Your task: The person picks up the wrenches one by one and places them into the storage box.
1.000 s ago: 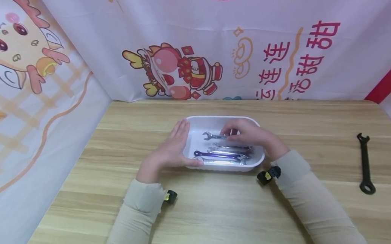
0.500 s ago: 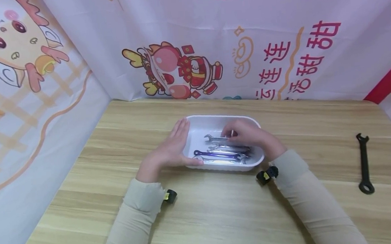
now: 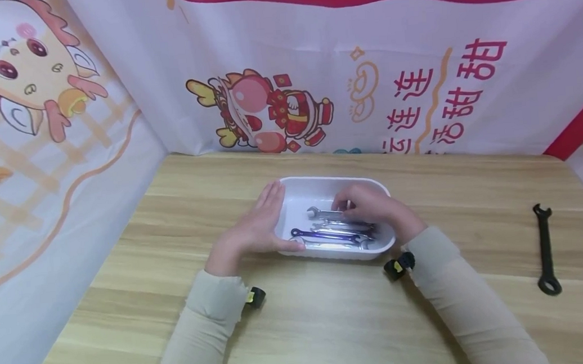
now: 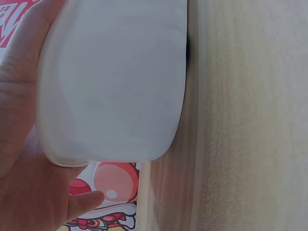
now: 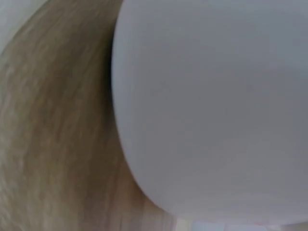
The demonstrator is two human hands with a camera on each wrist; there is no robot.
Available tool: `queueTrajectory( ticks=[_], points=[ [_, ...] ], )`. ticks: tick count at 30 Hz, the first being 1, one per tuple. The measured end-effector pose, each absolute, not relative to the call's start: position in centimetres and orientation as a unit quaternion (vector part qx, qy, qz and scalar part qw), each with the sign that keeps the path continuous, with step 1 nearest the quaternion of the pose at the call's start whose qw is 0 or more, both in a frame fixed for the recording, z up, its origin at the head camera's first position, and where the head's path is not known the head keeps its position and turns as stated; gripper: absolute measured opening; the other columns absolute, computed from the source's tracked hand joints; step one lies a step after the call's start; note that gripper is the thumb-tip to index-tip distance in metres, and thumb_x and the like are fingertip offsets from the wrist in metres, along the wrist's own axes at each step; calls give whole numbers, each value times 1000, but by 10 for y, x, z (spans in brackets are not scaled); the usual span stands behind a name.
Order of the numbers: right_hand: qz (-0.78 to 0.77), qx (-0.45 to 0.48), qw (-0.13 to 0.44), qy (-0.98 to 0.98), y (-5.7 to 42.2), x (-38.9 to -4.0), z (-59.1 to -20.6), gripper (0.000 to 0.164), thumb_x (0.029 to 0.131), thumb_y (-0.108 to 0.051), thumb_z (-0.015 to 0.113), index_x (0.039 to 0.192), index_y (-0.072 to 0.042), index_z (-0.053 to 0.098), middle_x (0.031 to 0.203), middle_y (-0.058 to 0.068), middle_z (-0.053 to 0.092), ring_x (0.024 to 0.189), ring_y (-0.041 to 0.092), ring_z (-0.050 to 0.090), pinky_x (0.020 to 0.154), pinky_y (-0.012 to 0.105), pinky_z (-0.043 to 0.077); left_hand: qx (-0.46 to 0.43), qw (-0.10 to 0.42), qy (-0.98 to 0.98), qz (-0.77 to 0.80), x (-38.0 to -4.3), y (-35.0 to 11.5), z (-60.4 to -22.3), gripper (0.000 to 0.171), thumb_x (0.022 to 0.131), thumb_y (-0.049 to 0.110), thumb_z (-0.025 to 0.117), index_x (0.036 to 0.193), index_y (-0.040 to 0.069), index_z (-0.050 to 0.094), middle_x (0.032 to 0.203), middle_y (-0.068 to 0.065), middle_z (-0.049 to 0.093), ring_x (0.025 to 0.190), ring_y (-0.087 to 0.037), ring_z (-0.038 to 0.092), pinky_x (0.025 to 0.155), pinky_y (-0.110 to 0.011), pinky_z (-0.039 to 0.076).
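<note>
A white plastic tray [image 3: 312,187] stands on the table, also filling much of the left wrist view. My left hand [image 3: 254,224] holds its left end, thumb over the front rim and fingers along the far left corner. Inside the tray my right hand [image 3: 369,203] pinches a small silver open-end wrench [image 3: 321,212]; its far end is hidden under the fingers. Below it lie several silver wrenches [image 3: 332,226] and a purple-blue wrench [image 3: 320,234], side by side. The right wrist view shows only the tray's outer wall [image 5: 207,110], with the hand hidden.
A black combination wrench [image 3: 545,249] lies apart on the table's right side. The wooden table [image 3: 321,321] ends at a printed cloth backdrop [image 3: 281,41] behind the tray. Another printed cloth [image 3: 95,207] hangs along the left edge.
My right hand has brought the small silver wrench slightly forward and down, closer to the other wrenches. My left hand stays on the tray. The head view has tilted slightly.
</note>
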State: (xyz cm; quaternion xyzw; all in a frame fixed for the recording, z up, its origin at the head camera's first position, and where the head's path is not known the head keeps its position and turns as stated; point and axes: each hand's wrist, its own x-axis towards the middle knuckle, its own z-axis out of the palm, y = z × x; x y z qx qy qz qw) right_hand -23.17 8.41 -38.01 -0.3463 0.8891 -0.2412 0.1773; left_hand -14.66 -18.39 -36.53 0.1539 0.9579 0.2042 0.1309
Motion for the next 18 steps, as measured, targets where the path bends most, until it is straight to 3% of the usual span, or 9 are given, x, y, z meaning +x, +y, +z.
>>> queueTrajectory(
  ticks=[11,18],
  points=[
    [-231,-348,174,892,84,-228,-384,17,91,-10,68,104,-18,74,91,-3,69,87,13,63,86,35,55,150,135,956,212,-143,-182,-367,138,69,69,78,160,10,-8,167,-3,-18,155,-21,-15,127,-44,6],
    [-226,-353,164,893,83,-228,-382,17,91,-9,68,104,-17,75,91,-3,71,88,14,63,87,36,55,156,130,958,201,-144,-183,-364,139,68,73,76,160,9,-7,168,-5,-16,155,-21,-15,127,-43,6]
  ],
)
